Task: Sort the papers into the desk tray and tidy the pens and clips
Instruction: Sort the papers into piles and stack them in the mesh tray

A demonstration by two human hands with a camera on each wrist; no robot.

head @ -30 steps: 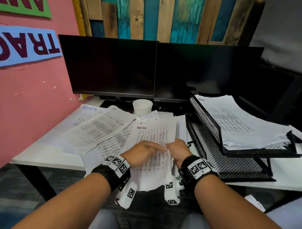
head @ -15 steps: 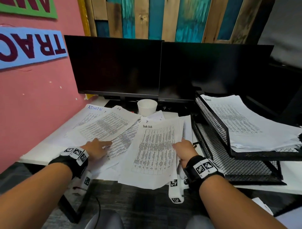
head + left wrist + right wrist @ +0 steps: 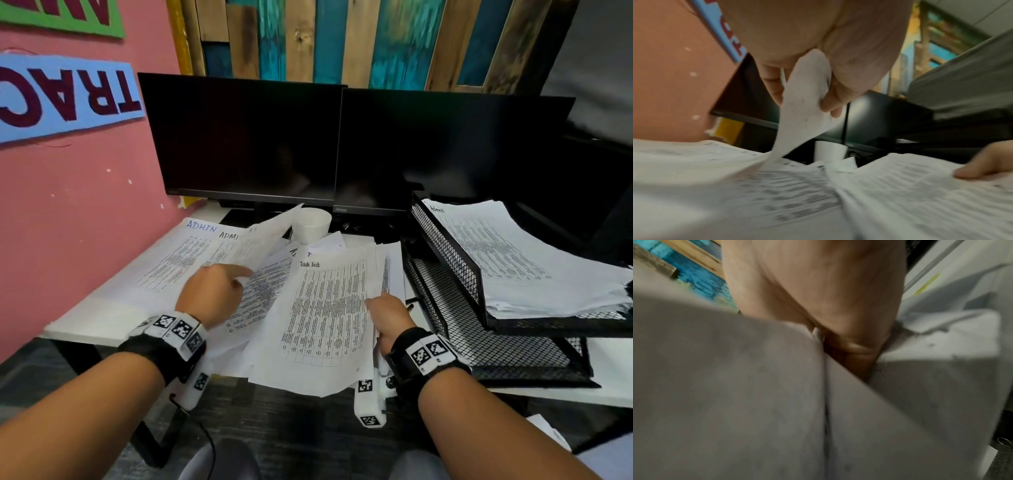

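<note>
One stack already fills the desk tray's (image 3: 445, 253) upper tier at right, yet loose papers (image 3: 191, 260) still cover the bench (image 3: 85, 325); left hand (image 3: 209, 298) fingers (image 3: 830, 99) pinch a lifted sheet (image 3: 263, 236), right hand (image 3: 390, 315) grips the Task List page (image 3: 329, 308).

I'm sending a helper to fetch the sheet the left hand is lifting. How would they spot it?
Start at the left monitor; below it, papers cover the desk, with a white cup by the monitor's foot. The lifted sheet rises just left of that cup, pinched by the left hand. Unlike the flat Task list and ADMIN sheets, it curls off the desk.
</note>
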